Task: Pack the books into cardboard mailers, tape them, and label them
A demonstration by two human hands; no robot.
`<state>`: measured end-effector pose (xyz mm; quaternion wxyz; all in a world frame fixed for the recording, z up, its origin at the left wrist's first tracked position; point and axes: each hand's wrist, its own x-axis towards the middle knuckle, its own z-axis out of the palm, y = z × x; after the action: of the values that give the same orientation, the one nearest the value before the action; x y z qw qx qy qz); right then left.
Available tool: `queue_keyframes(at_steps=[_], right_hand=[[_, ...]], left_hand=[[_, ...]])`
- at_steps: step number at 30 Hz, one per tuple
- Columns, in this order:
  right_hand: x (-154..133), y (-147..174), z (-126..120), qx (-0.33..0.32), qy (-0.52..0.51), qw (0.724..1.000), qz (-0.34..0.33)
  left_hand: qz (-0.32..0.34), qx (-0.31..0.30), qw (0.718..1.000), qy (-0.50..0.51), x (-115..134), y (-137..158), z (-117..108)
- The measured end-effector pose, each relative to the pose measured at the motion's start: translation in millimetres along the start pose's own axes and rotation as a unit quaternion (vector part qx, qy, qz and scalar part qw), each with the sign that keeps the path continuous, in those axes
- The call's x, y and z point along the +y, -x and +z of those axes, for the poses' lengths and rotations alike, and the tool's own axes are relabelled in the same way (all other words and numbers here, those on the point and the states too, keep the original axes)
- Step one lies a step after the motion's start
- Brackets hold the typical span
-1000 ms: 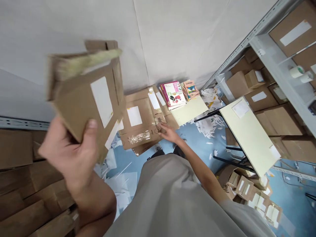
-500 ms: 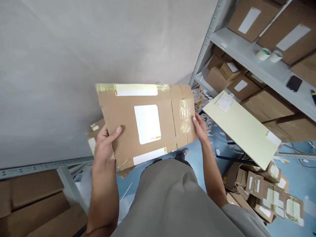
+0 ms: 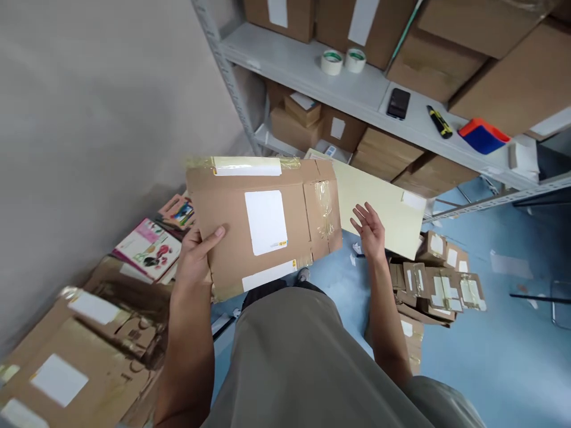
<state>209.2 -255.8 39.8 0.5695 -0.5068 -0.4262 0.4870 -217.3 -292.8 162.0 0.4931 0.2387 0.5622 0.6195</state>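
Observation:
A flattened cardboard box [image 3: 227,226] with white labels and clear tape hangs in front of me at waist height. My left hand [image 3: 196,252] grips its left edge, thumb on the front face; the other fingers are hidden behind the cardboard. Apart from the box's right end, my right hand [image 3: 369,229] is raised with fingers spread and nothing in it. Beyond that hand lies a pale yellow tabletop [image 3: 379,205], partly covered by the box.
A grey shelf [image 3: 294,62] ahead bears tape rolls [image 3: 332,62], a phone [image 3: 398,103], a yellow-black cutter [image 3: 439,122] and large boxes. Several small cartons [image 3: 441,288] are piled on the floor at right. Flattened cardboard [image 3: 66,362] and a pink-white printed box [image 3: 149,248] sit at left.
My right hand has let go of the box's right edge and opened beside it. My view has swung right, bringing more of the shelf into sight. The left hand keeps its hold.

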Motion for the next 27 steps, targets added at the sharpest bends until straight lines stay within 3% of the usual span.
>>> queue_keyframes(at_steps=[4,13,21,24,27], right_hand=[[-2.4,-12.8,-35.4,0.043,0.018,0.999,0.010],[3.8,-58.4,-72.4,0.139,0.050,0.988,0.036],[-23.8,-89.1,-105.4,0.222,0.080,0.966,0.108],[-32.2,-94.8,-113.8,0.229,0.084,0.965,0.102],[-32.0,-96.0,-125.9,0.245,0.101,0.960,0.092]], left_hand=[[-0.037,-0.053,0.997,-0.038,-13.1,-26.8,57.4],[-0.119,-0.130,0.983,-0.042,-43.3,-115.2,152.4],[-0.198,-0.270,0.940,-0.067,-72.4,-183.5,239.6],[-0.184,-0.319,0.924,-0.104,-89.5,-204.6,265.3],[-0.123,-0.369,0.906,-0.165,-112.4,-224.7,287.7]])
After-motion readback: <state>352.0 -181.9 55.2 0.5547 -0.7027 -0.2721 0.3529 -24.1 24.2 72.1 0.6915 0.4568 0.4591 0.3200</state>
